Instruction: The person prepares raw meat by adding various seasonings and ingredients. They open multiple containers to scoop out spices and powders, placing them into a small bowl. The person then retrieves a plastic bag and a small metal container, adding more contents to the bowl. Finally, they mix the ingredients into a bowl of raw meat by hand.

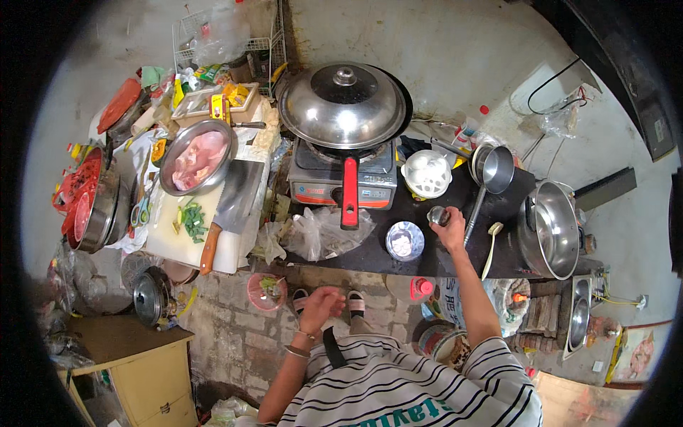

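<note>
My right hand holds a small, round, clear container, perhaps a glass or jar, just above the dark countertop. A round dish or lid bearing a printed picture lies to its left. Beyond my right hand sits a white pot-like container with a perforated top. A long-handled metal ladle rests to the right. My left hand hangs before my body, fingers loosely bent, with nothing visible in it. It is over the floor, close to a pink plastic basin.
A lidded wok with a red handle stands on a gas stove. To the left, a cleaver and chopped greens lie on a cutting board, beside a bowl of raw meat. A brush and steel pot are right.
</note>
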Tool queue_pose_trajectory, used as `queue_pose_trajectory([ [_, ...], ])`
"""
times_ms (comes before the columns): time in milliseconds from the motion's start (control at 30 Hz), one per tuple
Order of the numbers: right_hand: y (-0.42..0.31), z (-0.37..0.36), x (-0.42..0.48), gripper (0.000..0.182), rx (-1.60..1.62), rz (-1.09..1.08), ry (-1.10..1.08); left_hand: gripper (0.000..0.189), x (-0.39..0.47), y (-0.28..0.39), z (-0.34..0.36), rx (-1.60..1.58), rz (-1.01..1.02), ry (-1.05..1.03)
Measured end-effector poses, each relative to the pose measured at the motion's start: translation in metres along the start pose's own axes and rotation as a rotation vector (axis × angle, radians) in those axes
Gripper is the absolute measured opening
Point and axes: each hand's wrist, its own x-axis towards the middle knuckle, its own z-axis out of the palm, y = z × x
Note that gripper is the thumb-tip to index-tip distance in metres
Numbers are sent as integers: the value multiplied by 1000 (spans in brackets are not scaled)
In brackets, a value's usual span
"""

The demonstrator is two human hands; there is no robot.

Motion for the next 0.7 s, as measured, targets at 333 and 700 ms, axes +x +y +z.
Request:
queue_pose_trajectory([
  [333,-68,-2,-43,56,196,113,-199,28,-17,60,-56,79,93,-244],
  [700,-25,67,-81,45,198,-26,-121,24,-91,198,-216,58,466,28],
])
